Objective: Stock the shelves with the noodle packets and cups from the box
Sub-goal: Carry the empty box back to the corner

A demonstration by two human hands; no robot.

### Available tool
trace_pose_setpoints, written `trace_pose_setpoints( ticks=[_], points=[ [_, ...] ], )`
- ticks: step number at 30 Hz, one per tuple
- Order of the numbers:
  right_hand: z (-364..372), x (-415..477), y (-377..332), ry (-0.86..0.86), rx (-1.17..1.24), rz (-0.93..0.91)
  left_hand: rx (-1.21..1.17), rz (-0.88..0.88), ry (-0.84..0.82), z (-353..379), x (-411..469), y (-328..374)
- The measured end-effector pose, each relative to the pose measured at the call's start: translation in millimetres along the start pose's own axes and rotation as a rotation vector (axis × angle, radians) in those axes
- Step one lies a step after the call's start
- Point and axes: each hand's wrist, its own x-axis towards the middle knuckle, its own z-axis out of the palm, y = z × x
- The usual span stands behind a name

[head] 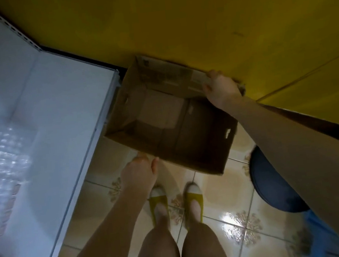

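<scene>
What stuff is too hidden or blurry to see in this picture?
- Head view: the right hand grips the cardboard box rim; its fingers curl behind the flap, hidden.
- Shiny packets on the white shelf: glare and blur hide the labels.
- Box printing is too dim to read.
- Blue object: hidden partly by the right arm.

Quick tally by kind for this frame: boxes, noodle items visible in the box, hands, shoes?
Cardboard box: 1, open, on the tiled floor
Noodle packets or cups visible in the box: 0
Hands: 2, right hand gripping the box's far rim, left hand at its near edge
Yellow shoes: 2
Total: 5
</scene>
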Motion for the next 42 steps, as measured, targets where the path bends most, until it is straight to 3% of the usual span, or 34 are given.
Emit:
trace_pose_setpoints(
  ticks=[8,13,22,30,42],
  points=[
    [62.8,73.2,24.5,-0.011,-0.139,-0.023,-0.529,-0.408,-0.007,82.2,54.4,-14.4],
    [71.4,107.8,23.1,0.005,-0.163,-0.048,-0.793,-0.419,0.153,88.7,74.8,-6.4],
    [87.9,130.8,26.4,0.087,-0.173,-0.067,-0.978,-0.544,0.210,98.1,79.9,14.3],
    [102.0,102.9,27.2,0.190,-0.207,-0.045,-0.992,-0.639,0.343,104.5,59.0,1.9],
    [5.6,10.7,-20.7,0.150,-0.079,0.037,-0.949,-0.518,0.421,-9.5,-19.0,-14.7]
  ],
)
